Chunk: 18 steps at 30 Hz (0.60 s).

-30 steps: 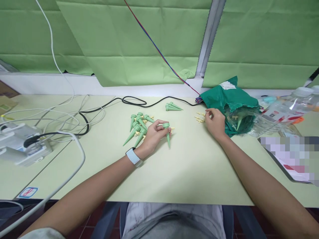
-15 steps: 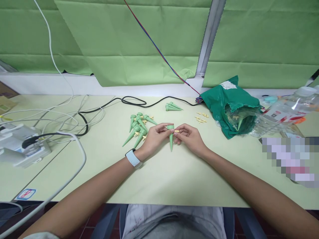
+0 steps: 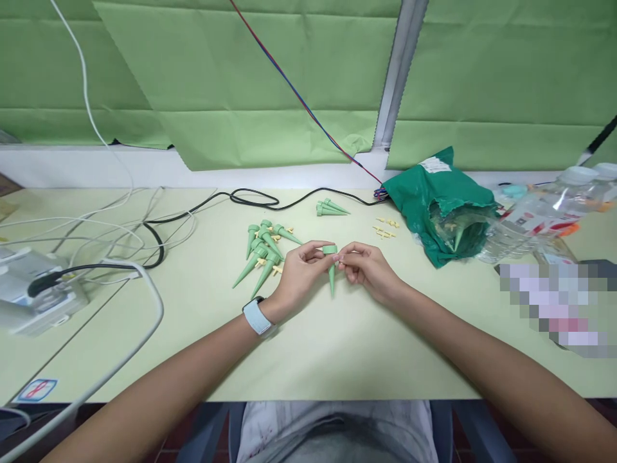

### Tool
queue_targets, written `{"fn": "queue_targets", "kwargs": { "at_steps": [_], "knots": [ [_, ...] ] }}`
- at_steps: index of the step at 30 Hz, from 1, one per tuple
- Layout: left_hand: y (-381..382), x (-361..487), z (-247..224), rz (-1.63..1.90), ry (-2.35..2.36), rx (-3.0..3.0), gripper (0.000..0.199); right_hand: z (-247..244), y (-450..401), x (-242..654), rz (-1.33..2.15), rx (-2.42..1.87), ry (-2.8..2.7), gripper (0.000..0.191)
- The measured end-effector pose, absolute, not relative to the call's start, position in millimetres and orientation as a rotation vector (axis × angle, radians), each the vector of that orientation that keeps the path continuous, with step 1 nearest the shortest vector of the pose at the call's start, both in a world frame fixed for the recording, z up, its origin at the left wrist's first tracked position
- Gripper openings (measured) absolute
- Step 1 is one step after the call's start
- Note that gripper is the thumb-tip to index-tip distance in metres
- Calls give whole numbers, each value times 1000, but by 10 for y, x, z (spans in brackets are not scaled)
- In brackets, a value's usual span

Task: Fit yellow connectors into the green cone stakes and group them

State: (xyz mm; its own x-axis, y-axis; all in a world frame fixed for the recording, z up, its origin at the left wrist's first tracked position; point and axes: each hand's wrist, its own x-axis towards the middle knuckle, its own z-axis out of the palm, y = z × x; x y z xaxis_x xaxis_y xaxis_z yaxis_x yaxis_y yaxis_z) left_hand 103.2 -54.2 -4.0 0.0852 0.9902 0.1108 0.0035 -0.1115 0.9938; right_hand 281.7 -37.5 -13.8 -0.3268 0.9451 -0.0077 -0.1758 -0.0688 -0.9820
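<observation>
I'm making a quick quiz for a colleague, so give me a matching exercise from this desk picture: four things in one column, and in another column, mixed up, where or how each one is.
Things:
1. Green plastic spike
2. Pale-strapped watch
3. Small yellow pieces
4. Dark green plastic bag

Places or states:
A. Torn open, more spikes inside
B. Lying on the table beside the bag
C. Held tip down by the left hand and right hand
D. Around the left wrist

Right pairs: 1-C, 2-D, 3-B, 4-A
</observation>
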Motion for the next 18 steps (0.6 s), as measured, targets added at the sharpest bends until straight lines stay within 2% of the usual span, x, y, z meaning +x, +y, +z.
{"fn": "queue_targets", "kwargs": {
  "at_steps": [2,6,12,14,18],
  "knots": [
    [-550,1037,-32,1229,1107,1346,39,-136,-379,2822,1590,-913,-1267,22],
    [-549,1049,-43,1194,1094,1277,39,-134,-391,2824,1342,-918,-1466,22],
    [-533,1026,-9,1240,1132,1371,39,-133,-316,2896,1717,-1032,-1163,21],
    [-481,960,17,1272,1119,1209,37,-159,-240,2980,1560,-1086,-1235,22],
    [-356,807,27,1314,1139,1131,40,-218,-23,3235,999,-1284,-1566,15]
  ]
}}
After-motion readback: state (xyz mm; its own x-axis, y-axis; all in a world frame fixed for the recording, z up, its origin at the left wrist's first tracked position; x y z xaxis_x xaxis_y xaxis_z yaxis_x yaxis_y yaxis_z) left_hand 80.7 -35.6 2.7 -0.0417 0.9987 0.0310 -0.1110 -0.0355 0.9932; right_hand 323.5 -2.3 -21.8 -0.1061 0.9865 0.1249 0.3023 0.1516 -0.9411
